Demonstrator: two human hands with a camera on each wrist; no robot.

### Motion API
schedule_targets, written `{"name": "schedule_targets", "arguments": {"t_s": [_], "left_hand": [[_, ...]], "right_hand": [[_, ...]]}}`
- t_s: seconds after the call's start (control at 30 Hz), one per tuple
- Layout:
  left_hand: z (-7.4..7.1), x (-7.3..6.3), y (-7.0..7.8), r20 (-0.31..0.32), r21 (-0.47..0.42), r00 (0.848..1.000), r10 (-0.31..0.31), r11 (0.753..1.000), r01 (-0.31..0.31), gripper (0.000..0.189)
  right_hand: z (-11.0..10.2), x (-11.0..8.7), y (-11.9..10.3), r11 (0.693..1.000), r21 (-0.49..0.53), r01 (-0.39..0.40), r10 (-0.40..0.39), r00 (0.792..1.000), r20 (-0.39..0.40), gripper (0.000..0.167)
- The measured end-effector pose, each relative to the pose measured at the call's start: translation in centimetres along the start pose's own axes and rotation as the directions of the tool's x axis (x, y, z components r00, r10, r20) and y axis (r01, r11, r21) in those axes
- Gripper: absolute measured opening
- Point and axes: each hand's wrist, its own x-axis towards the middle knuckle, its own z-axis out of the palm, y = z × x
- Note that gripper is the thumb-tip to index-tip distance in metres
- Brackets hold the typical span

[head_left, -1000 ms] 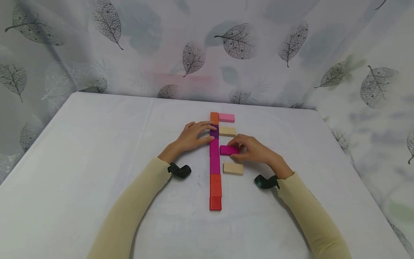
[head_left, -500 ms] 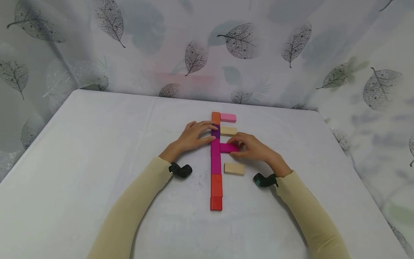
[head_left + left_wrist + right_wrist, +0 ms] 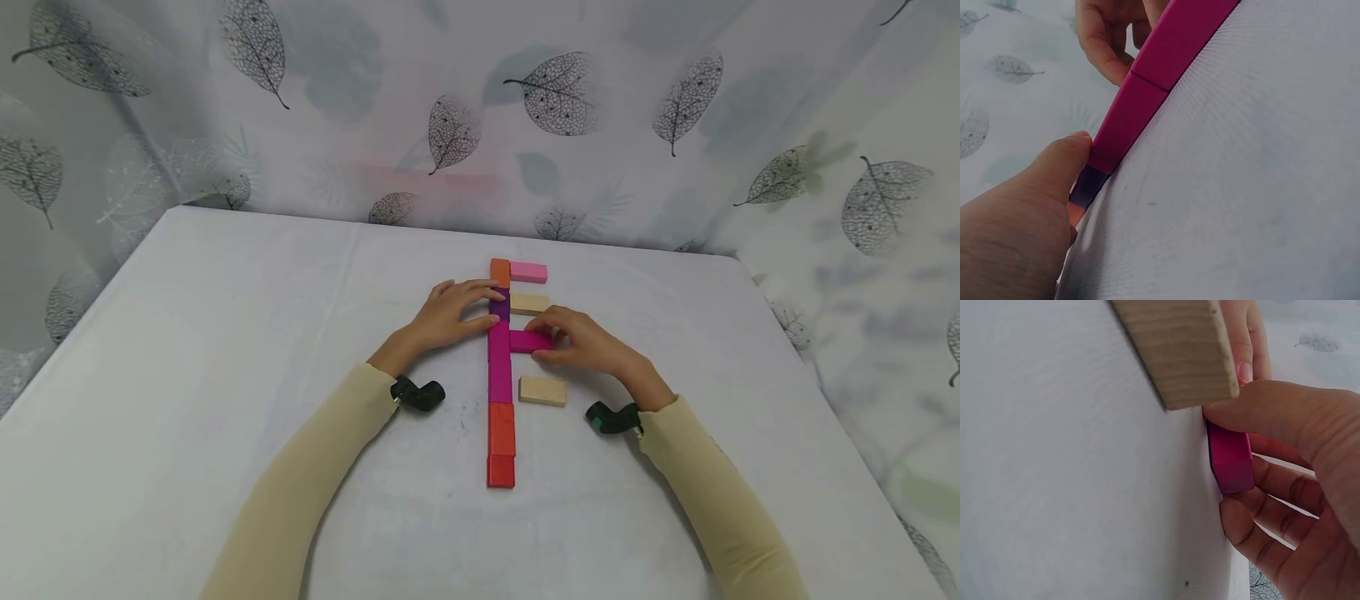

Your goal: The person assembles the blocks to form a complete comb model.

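A line of coloured blocks runs away from the person: a red block (image 3: 500,472), an orange-red one (image 3: 501,430), magenta blocks (image 3: 499,368), a purple block (image 3: 499,310) and an orange block (image 3: 500,272) at the far end. My left hand (image 3: 450,317) rests against the line's left side, fingertips over the purple block, thumb at the magenta. My right hand (image 3: 590,343) pinches a separate magenta block (image 3: 1233,464) between thumb and fingers. Its inner end meets the line's right side in the head view, so it sticks out sideways.
Right of the line lie a pink block (image 3: 528,272) and a plain wooden block (image 3: 529,303), both end-on against it. Nearer the person, another wooden block (image 3: 543,391) lies slightly apart from the line. A white cloth covers the table (image 3: 225,333); a leaf-print curtain (image 3: 555,158) hangs behind.
The right hand has slid the magenta block slightly left and away from the person, closing the small gap to the line. The left hand has stayed in place.
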Motion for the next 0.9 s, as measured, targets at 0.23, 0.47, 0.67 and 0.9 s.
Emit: {"name": "schedule_targets", "arguments": {"t_s": [0.23, 0.47, 0.67, 0.9], "left_hand": [[0.04, 0.08, 0.00, 0.002, 0.010, 1.000, 0.007, 1.000, -0.007, 0.043], [0.17, 0.19, -0.14, 0.002, 0.008, 1.000, 0.006, 1.000, -0.006, 0.043], [0.20, 0.20, -0.14, 0.003, 0.008, 1.000, 0.009, 1.000, -0.009, 0.043], [0.21, 0.14, 0.04, -0.005, 0.008, 1.000, 0.013, 1.000, -0.013, 0.042]], "right_hand": [[0.02, -0.13, 0.19, 1.000, -0.003, 0.020, -0.020, 1.000, -0.012, 0.041], [0.14, -0.18, 0.17, 0.999, -0.003, 0.047, -0.047, 0.998, -0.028, 0.049], [0.17, -0.37, 0.27, 0.999, 0.002, 0.053, -0.053, 0.998, -0.032, 0.049], [0.09, -0.94, 0.16, 0.999, 0.021, 0.031, -0.030, 0.999, -0.030, 0.055]]}}
